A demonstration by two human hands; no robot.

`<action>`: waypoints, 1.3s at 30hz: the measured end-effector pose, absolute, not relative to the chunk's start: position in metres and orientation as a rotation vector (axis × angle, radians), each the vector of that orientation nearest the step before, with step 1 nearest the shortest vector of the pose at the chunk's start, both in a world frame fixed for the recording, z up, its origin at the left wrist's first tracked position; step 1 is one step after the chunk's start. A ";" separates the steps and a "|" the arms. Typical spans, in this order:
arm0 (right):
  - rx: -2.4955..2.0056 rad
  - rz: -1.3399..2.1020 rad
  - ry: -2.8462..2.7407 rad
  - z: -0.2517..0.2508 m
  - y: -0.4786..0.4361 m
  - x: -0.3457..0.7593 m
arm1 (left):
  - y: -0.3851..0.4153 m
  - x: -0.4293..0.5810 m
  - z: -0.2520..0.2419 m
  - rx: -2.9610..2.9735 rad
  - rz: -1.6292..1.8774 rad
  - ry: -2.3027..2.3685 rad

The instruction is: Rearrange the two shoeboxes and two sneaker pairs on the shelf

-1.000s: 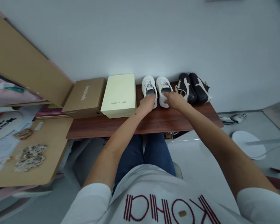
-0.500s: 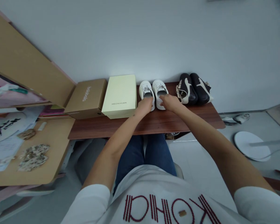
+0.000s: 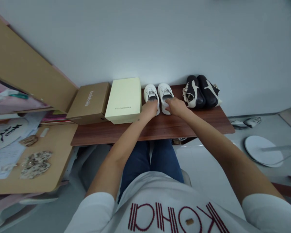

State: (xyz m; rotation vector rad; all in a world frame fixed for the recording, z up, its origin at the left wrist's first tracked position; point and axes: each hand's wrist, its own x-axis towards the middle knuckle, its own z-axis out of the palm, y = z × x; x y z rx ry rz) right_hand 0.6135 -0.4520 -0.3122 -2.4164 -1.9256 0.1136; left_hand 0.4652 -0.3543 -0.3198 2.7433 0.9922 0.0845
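Two white sneakers stand side by side on a dark wooden shelf [image 3: 174, 127], toes toward the wall. My left hand [image 3: 149, 108] is closed on the heel end of the left sneaker [image 3: 149, 91], its fingers partly hidden by the hand itself. On the heel of the right sneaker [image 3: 164, 90] my right hand [image 3: 176, 106] is closed, with the thumb at the shoe's opening. Just left of the sneakers lies a pale yellow box [image 3: 124, 94] marked MEIZHIYUAN. Over to the right sits a pair of black and cream shoes [image 3: 201, 92].
A brown shoebox [image 3: 91, 100] rests at the shelf's left end. A light wooden desk [image 3: 55, 161] with papers and a patterned bow [image 3: 36, 164] adjoins on the left. On the floor at right are a white round base [image 3: 262, 150] and another shoe [image 3: 252, 122].
Almost nothing differs. The view has shifted very slightly, while both hands stay at the heels of the white sneakers.
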 end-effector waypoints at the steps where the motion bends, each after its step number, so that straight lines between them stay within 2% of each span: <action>1: -2.375 0.079 -1.913 -0.309 -0.455 0.615 | -0.359 0.466 -0.315 2.752 0.134 1.002; 8: -2.251 -0.065 -1.670 -0.281 -0.491 0.656 | -0.398 0.504 -0.292 2.705 0.483 0.788; 13: -2.277 -0.116 -1.472 -0.282 -0.531 0.707 | -0.422 0.545 -0.302 2.692 0.488 0.638; 18: -2.323 -0.132 -1.295 -0.305 -0.571 0.763 | -0.439 0.582 -0.334 2.554 0.394 0.628; 21: -2.370 -0.036 -1.092 -0.324 -0.587 0.791 | -0.445 0.603 -0.359 2.378 0.404 0.693; 25: -2.253 0.358 -0.878 -0.349 -0.595 0.812 | -0.445 0.626 -0.383 2.114 0.452 0.785; 27: -2.124 0.464 -0.847 -0.358 -0.594 0.815 | -0.442 0.635 -0.388 2.051 0.466 0.807; 33: -1.972 0.490 -0.886 -0.366 -0.586 0.822 | -0.429 0.646 -0.386 2.079 0.390 0.722; 39: -2.271 0.251 -1.170 -0.343 -0.584 0.831 | -0.426 0.643 -0.366 2.298 0.398 0.620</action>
